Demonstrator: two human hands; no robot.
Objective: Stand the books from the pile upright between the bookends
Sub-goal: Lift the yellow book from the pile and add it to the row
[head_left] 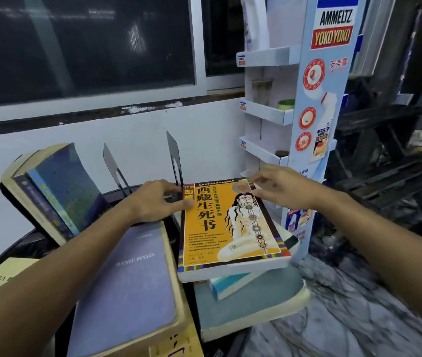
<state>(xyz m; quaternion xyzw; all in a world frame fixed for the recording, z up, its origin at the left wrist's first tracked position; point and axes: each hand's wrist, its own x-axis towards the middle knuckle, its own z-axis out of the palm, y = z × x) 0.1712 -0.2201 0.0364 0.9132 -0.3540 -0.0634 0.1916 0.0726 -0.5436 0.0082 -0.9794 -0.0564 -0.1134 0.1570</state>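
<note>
The left hand (153, 199) and the right hand (282, 186) are bare. Bare skin runs back from each wrist along the whole visible left forearm (75, 256) and right forearm (364, 228). Both forearms are slim just behind the hand and broaden steadily away from it. The left hand shows a broad, smooth back and a long thumb (182, 203). The right hand's fingertips (254, 180) are blurred, so its nails cannot be made out.
</note>
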